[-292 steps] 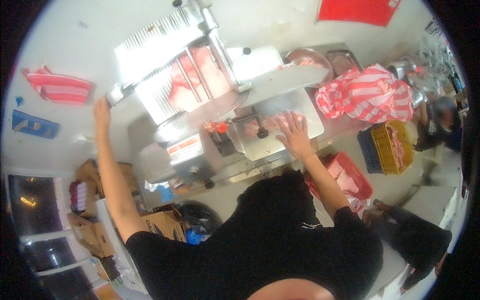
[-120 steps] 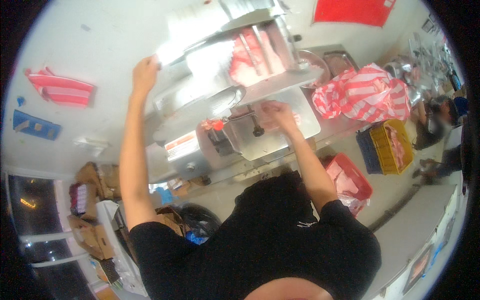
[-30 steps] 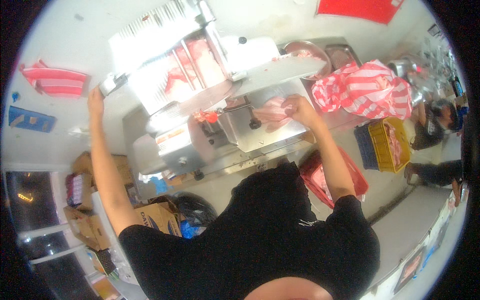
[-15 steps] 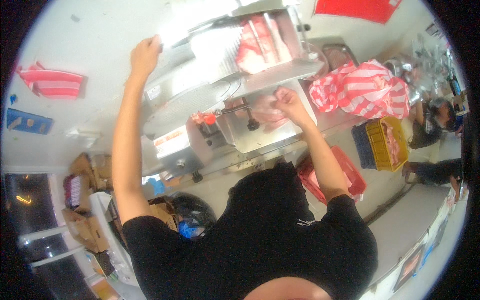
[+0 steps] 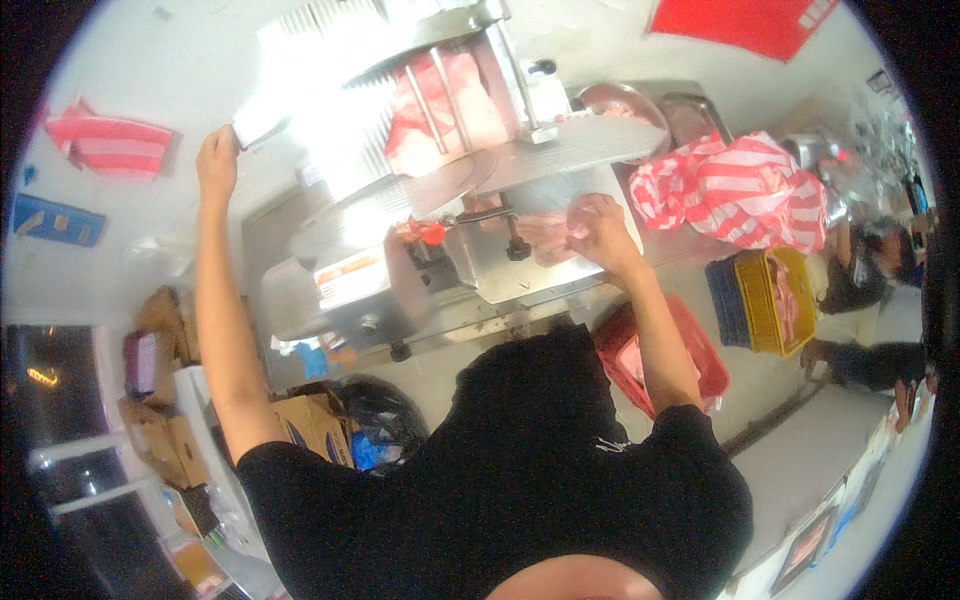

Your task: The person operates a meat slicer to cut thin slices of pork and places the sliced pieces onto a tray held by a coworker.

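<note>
The left hand (image 5: 216,160) grips the carriage handle (image 5: 262,122) of the meat slicer (image 5: 420,250), now midway back from its far stroke half a second ago, while the right hand (image 5: 597,228) closes on the fresh pink slices (image 5: 545,232) on the receiving tray (image 5: 540,275), so another cut seems under way.

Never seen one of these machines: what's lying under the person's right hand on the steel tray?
Thin pink meat slices lie under the right hand on the steel tray. The hand covers part of the pile.
</note>
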